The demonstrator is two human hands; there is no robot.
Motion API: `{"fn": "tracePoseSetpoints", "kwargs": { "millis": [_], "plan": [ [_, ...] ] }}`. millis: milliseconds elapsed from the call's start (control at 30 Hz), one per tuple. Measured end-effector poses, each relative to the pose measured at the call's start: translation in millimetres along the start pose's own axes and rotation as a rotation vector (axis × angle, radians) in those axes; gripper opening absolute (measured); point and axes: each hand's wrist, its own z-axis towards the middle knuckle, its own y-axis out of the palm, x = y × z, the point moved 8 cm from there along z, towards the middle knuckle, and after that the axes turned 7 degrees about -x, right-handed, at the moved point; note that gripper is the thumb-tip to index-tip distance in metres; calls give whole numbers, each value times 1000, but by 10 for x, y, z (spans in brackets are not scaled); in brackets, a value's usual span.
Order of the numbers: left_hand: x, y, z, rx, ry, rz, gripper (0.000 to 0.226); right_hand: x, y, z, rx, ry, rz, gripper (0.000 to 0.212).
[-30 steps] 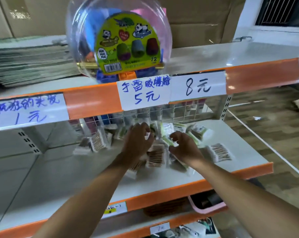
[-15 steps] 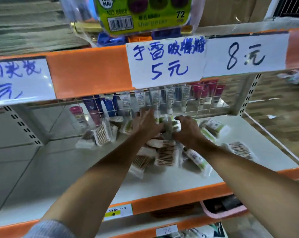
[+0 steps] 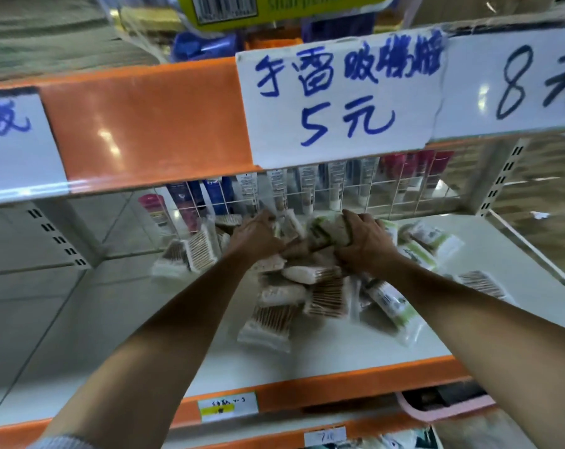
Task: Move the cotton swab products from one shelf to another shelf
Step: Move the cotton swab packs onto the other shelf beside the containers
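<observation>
A bundle of cotton swab packs (image 3: 326, 233) is gripped by the right hand (image 3: 367, 244), whose fingers are curled over its top. Just to the left of it, the left hand (image 3: 258, 236) is laid among further packs with its fingers bent down into them; whether anything is actually clamped in it cannot be told. Both hands are held close together at the back of the pile of swab packs (image 3: 307, 290), which lies on the white shelf (image 3: 307, 354). Left of the pile, two more packs (image 3: 190, 252) are leaned together. Right of the pile, a green-labelled pack (image 3: 433, 236) and a flat pack (image 3: 482, 283) are seen. Behind the pile, tubes (image 3: 307, 189) are stood behind a wire fence (image 3: 385, 192). Above the pile, a handwritten price sign (image 3: 339, 98) is fixed to the orange shelf edge (image 3: 145, 124).
</observation>
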Motion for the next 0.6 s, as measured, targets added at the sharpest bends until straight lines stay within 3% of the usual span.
{"fn": "tracePoseSetpoints", "kwargs": {
  "millis": [133, 400, 600],
  "plan": [
    [-220, -50, -1, -68, -69, 28, 73, 138, -119, -29, 5, 8, 16, 75],
    [-451, 13, -71, -131, -146, 67, 90, 336, -198, -82, 12, 64, 1, 80],
    [-330, 151, -382, -184, -28, 32, 67, 300, -102, -131, -35, 62, -52, 85]
  ]
}}
